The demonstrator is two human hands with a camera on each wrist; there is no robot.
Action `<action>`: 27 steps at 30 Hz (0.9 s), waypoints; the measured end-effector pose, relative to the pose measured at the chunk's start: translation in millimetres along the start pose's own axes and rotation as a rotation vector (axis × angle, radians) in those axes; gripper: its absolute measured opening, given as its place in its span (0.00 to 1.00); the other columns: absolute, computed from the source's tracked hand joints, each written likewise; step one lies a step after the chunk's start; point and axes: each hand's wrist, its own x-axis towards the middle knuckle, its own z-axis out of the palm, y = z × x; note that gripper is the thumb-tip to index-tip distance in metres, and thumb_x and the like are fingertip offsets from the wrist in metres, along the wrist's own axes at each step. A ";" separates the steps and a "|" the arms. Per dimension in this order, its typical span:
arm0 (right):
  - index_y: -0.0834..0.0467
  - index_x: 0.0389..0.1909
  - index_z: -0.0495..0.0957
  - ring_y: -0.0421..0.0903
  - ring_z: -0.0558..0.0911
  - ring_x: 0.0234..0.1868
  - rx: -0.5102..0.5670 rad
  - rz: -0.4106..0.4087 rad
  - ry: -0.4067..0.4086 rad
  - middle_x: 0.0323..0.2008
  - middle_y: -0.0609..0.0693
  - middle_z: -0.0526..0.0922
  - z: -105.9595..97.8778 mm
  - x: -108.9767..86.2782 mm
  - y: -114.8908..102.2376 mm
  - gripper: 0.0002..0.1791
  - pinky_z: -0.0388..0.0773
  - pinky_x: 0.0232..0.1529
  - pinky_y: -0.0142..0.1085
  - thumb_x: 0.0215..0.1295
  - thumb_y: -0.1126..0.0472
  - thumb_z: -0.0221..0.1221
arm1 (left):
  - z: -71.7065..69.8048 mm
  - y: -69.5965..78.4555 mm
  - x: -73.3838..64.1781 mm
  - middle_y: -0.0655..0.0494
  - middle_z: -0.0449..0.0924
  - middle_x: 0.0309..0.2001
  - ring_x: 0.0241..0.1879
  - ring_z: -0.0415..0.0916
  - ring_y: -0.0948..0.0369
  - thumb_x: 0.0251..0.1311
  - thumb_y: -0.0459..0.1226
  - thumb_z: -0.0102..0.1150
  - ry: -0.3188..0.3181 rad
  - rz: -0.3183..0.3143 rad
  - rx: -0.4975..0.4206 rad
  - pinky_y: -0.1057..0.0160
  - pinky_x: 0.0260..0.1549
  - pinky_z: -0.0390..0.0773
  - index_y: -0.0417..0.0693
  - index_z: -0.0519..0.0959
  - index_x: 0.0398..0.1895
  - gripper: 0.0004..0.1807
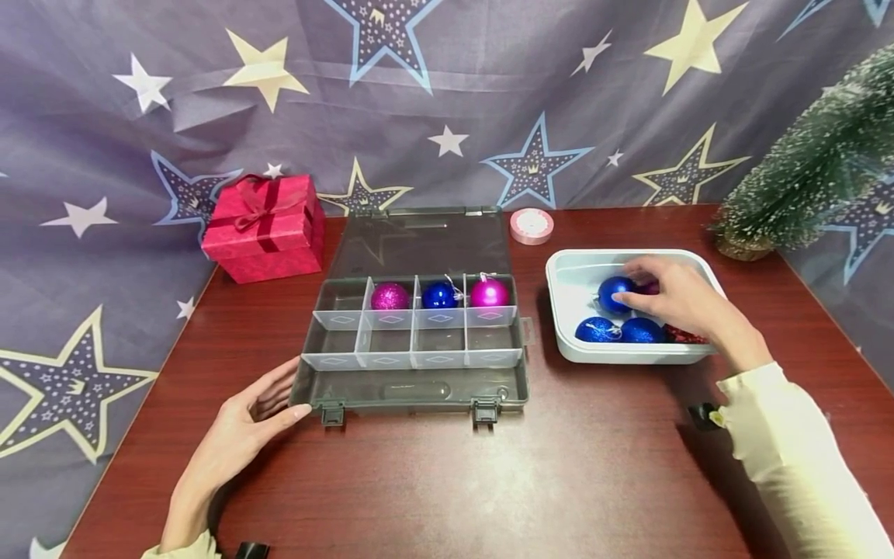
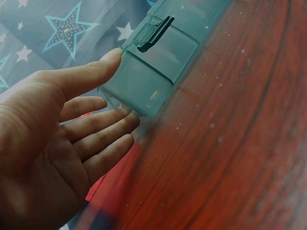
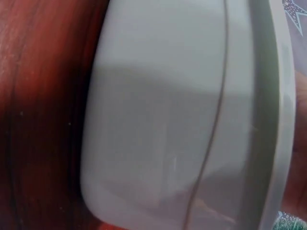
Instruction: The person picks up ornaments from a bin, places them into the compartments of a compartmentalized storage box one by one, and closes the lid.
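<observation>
My left hand point(image 1: 240, 427) is at the front left corner of a smoky clear divider box point(image 1: 419, 396). Its thumb touches the corner while the other fingers extend loosely along the side, also seen in the left wrist view. Inside a white tub point(image 1: 566, 353), my right hand point(image 1: 673, 295) has thumb and fingers around a blue ball ornament point(image 1: 613, 299). Beside that lie a purple ball point(image 1: 651, 288), two glittery blue balls point(image 1: 642, 331) and something red and glittery point(image 1: 684, 335). The tub's wall point(image 3: 153, 120) hides most of this hand in the right wrist view.
The box's back row holds a glittery pink ball point(image 1: 389, 296), a shiny blue one point(image 1: 438, 295) and a magenta one point(image 1: 490, 293); its lid point(image 1: 426, 244) lies back. Behind are a red gift box point(image 1: 261, 233), a ribbon roll point(image 1: 531, 225) and a small tree point(image 1: 803, 171).
</observation>
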 end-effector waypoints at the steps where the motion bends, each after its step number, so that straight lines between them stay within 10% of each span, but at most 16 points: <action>1: 0.69 0.58 0.79 0.63 0.83 0.53 -0.016 0.003 -0.011 0.50 0.67 0.84 0.6 0.0 0.2 0.25 0.76 0.56 0.60 0.68 0.58 0.70 | 0.0 0.2 0.0 0.39 0.74 0.67 0.61 0.77 0.68 0.68 0.32 0.67 0.001 0.001 0.002 0.75 0.56 0.75 0.47 0.66 0.78 0.37; 17: 0.66 0.57 0.78 0.64 0.82 0.52 -0.168 -0.021 -0.088 0.50 0.65 0.83 11.6 11.2 -6.2 0.28 0.76 0.55 0.61 0.63 0.55 0.73 | 0.2 -1.0 0.1 0.39 0.75 0.67 0.61 0.76 0.69 0.68 0.32 0.68 0.006 0.010 0.015 0.75 0.56 0.75 0.46 0.66 0.78 0.37; 27: 0.66 0.61 0.77 0.64 0.82 0.52 -0.076 0.018 -0.073 0.53 0.68 0.83 7.1 10.6 -10.9 0.30 0.75 0.56 0.61 0.65 0.53 0.72 | -0.3 -1.2 -0.1 0.39 0.75 0.67 0.60 0.77 0.70 0.67 0.32 0.68 0.007 0.005 0.021 0.75 0.56 0.75 0.46 0.66 0.78 0.37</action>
